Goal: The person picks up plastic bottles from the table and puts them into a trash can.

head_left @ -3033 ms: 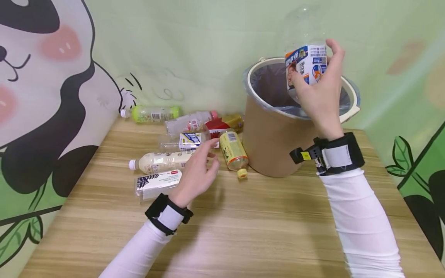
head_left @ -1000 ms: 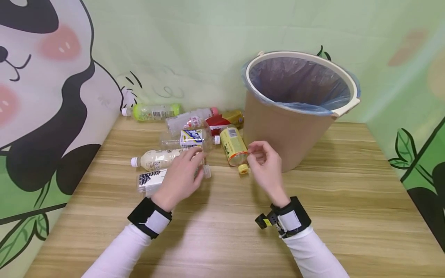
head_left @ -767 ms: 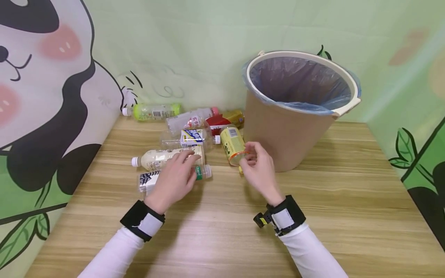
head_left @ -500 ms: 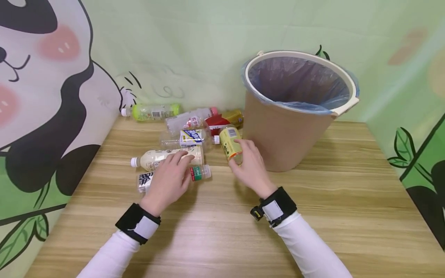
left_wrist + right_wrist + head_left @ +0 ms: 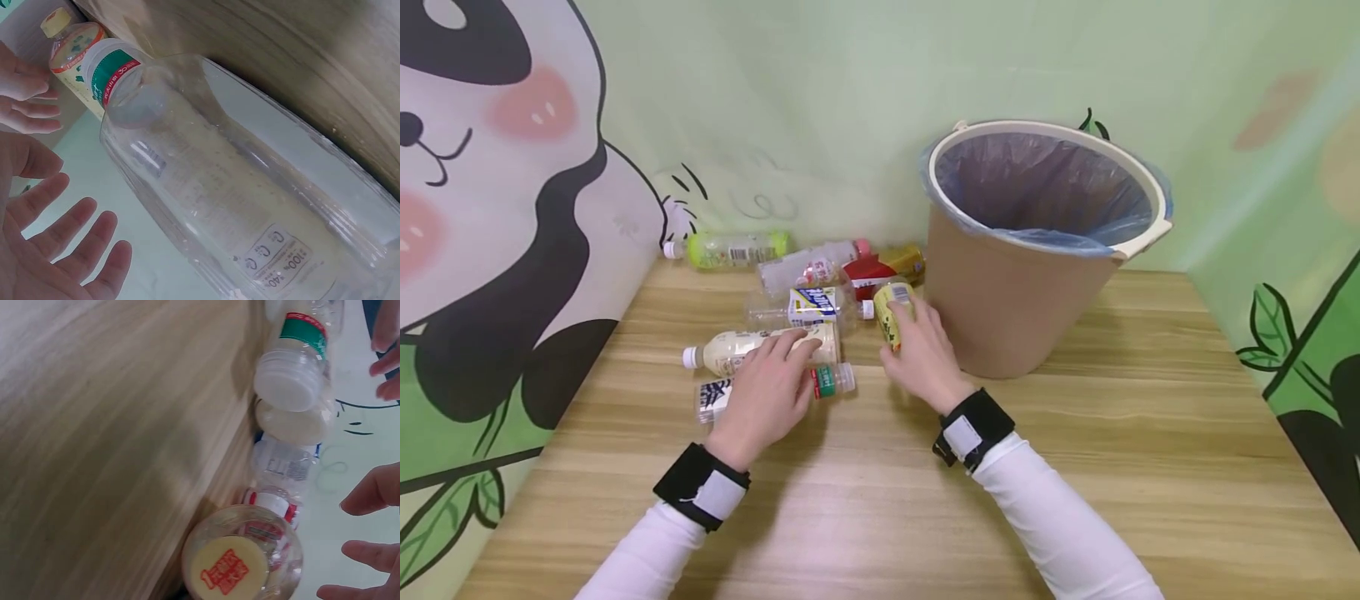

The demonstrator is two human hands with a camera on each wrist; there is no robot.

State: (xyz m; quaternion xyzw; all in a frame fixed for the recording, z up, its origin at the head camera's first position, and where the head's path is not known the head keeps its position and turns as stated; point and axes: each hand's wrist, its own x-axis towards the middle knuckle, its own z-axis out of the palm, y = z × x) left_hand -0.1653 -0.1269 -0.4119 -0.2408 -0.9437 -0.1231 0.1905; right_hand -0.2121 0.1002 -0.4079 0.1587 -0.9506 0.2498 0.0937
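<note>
Yellow-labelled bottle (image 5: 891,298) is lying on the wooden counter (image 5: 880,508) just left of the brown bin (image 5: 1000,308), its yellow cap (image 5: 228,572) facing the right wrist's camera. The right hand (image 5: 921,354) is hovering over this bottle, thumb and fingers parted, gripping nothing. The left hand (image 5: 763,396) is hanging above a clear bottle with a green band (image 5: 234,181), its fingers spread loosely and holding nothing. Just beyond, a cream-labelled bottle (image 5: 726,352) is lying with its white cap (image 5: 692,357) pointing left. Blue liner (image 5: 1060,242) is lapping over the bin's rim (image 5: 1037,126).
</note>
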